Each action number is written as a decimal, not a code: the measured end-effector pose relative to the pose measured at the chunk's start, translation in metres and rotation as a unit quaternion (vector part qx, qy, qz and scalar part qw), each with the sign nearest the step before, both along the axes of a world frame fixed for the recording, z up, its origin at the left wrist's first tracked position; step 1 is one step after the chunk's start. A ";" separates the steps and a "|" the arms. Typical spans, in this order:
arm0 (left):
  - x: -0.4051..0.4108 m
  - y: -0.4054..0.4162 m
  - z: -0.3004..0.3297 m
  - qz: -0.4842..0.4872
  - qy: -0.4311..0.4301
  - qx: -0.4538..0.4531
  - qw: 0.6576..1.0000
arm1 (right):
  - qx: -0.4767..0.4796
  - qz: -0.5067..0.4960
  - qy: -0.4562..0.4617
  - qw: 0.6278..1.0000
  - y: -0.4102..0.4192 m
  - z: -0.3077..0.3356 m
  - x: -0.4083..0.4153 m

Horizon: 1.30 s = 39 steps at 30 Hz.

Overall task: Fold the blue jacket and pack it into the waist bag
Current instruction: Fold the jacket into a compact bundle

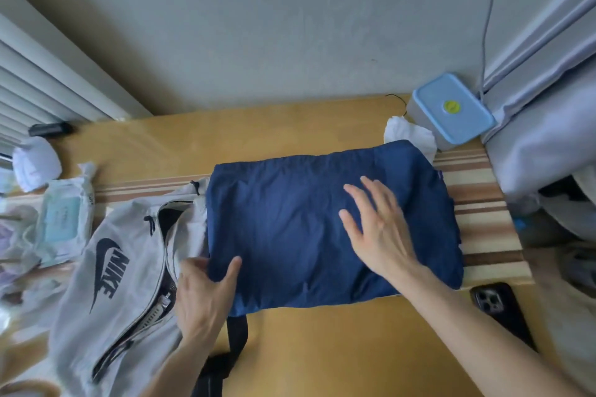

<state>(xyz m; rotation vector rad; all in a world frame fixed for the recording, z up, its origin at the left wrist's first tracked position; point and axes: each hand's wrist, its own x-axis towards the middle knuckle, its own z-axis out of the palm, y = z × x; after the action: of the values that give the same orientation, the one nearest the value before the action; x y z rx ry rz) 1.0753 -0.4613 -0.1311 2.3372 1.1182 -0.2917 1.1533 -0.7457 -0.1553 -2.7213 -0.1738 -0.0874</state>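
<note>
- The blue jacket (290,229) is folded into a flat block. It lies on the wooden table (306,348), partly on a striped mat (483,209).
- The left hand (201,296) pinches the jacket's near left corner, with the thumb on top of the cloth.
- The right hand (377,229) lies flat on the jacket, fingers spread wide. It holds nothing; it just rests on the cloth.
- The grey bag (113,267) lies just left of the jacket and touches it. Its zip is open, and it has big dark letters on the front.
- A dark strap (237,332) runs from under the jacket toward the person.
- A black phone (500,309) lies face down near the jacket's right corner, by the right arm.
- A box (451,109) with a light blue lid sits at the far right of the table, against the wall.
- Some crumpled white paper (409,135) sits between the box and the jacket.
- A pack of wipes (64,219) lies to the left of the bag.
</note>
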 end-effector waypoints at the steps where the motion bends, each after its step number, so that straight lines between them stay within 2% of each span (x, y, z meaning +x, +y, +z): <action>1: -0.006 -0.002 0.002 0.014 0.004 -0.005 1.000 | -0.016 0.031 0.021 0.999 0.015 -0.011 -0.010; 2: -0.011 -0.003 0.005 0.016 0.017 -0.015 1.000 | -0.036 0.052 0.048 0.997 0.027 -0.024 -0.016; 4: -0.018 -0.002 0.011 -0.008 0.095 -0.074 0.993 | -0.077 0.070 0.117 0.988 0.040 -0.050 -0.022; 6: -0.023 -0.004 0.016 0.019 0.198 -0.193 0.961 | -0.100 0.071 0.163 0.979 0.046 -0.067 -0.023; 8: -0.029 -0.010 0.015 0.098 0.234 -0.306 0.918 | -0.082 0.051 0.158 0.983 0.054 -0.065 -0.025; 10: -0.033 -0.016 0.004 0.177 0.190 -0.377 0.889 | -0.048 0.025 0.097 0.994 0.063 -0.052 -0.034; 12: -0.031 -0.027 -0.009 0.259 0.094 -0.435 0.857 | -0.049 0.010 0.061 0.997 0.066 -0.048 -0.046; 14: -0.023 -0.040 -0.020 0.353 -0.002 -0.461 0.814 | -0.065 0.016 0.094 0.993 0.064 -0.054 -0.051; 16: -0.014 -0.047 -0.026 0.406 -0.059 -0.445 0.796 | -0.069 0.019 0.133 0.989 0.060 -0.062 -0.047; 17: -0.010 -0.051 -0.025 0.409 -0.086 -0.434 0.798 | -0.060 0.018 0.144 0.988 0.058 -0.063 -0.044; 19: 0.000 -0.061 -0.012 0.365 -0.146 -0.402 0.827 | -0.007 0.017 0.164 0.986 0.057 -0.060 -0.040; 21: 0.012 -0.075 0.012 0.244 -0.208 -0.369 0.872 | 0.075 0.018 0.194 0.978 0.051 -0.057 -0.034; 22: 0.017 -0.083 0.025 0.157 -0.234 -0.348 0.895 | 0.141 0.009 0.234 0.962 0.045 -0.055 -0.028; 23: 0.023 -0.093 0.034 0.060 -0.252 -0.321 0.911 | 0.240 -0.016 0.294 0.925 0.037 -0.048 -0.022; 24: 0.028 -0.104 0.043 -0.039 -0.265 -0.291 0.918 | 0.368 -0.060 0.349 0.860 0.029 -0.038 -0.016; 26: 0.036 -0.128 0.050 -0.215 -0.285 -0.237 0.904 | 0.579 -0.154 0.402 0.692 0.006 -0.018 -0.010; 27: 0.039 -0.143 0.052 -0.294 -0.300 -0.225 0.879 | 0.646 -0.178 0.389 0.633 -0.010 -0.009 -0.010; 29: 0.044 -0.178 0.043 -0.448 -0.309 -0.225 0.808 | 0.716 -0.242 0.322 0.570 -0.052 0.000 -0.018; 31: 0.044 -0.213 0.021 -0.571 -0.273 -0.217 0.743 | 0.761 -0.316 0.243 0.513 -0.103 0.009 -0.037; 32: 0.044 -0.226 0.007 -0.627 -0.241 -0.193 0.716 | 0.753 -0.355 0.210 0.512 -0.125 0.014 -0.047; 33: 0.041 -0.236 -0.004 -0.679 -0.183 -0.159 0.693 | 0.720 -0.395 0.182 0.541 -0.144 0.016 -0.058; 34: 0.036 -0.242 -0.012 -0.717 -0.114 -0.126 0.676 | 0.667 -0.423 0.165 0.591 -0.159 0.017 -0.066; 35: 0.032 -0.243 -0.018 -0.736 -0.063 -0.096 0.667 | 0.599 -0.429 0.148 0.659 -0.168 0.015 -0.071; 36: 0.030 -0.240 -0.021 -0.735 -0.066 -0.074 0.671 | 0.534 -0.408 0.124 0.730 -0.172 0.014 -0.073; 37: 0.033 -0.235 -0.023 -0.717 -0.123 -0.054 0.684 | 0.478 -0.365 0.099 0.792 -0.173 0.010 -0.072; 39: 0.049 -0.226 -0.030 -0.649 -0.273 0.020 0.710 | 0.384 -0.242 0.086 0.887 -0.163 -0.001 -0.066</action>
<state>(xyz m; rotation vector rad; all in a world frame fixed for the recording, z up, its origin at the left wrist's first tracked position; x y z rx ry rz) 1.1248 -0.6870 -0.1607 2.5463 -0.9380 -0.0103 1.0869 -0.9090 -0.1565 -1.9019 0.4975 -0.0414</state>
